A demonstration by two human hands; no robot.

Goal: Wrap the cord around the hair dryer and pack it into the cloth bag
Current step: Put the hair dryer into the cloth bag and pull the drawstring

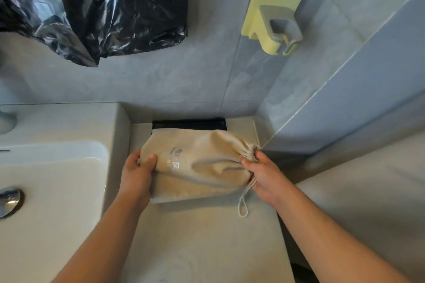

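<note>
Fingers (247,163) of right hand (264,178) pinched cinched mouth of cloth bag (200,167), left hand (135,177) gripped its closed end; long axis ran left-right between them.

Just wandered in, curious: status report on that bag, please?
Left hand grips cloth bag at closed end. Right hand pinches its cinched mouth, drawstring dangling. Bag bulges, contents hidden. Black tray behind, not blocking.

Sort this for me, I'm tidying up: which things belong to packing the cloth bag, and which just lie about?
Job: cloth bag, drawstring, left hand gripping its bottom, right hand pinching its gathered mouth.
Lying about: black plastic bag, yellow wall holder, sink.
</note>
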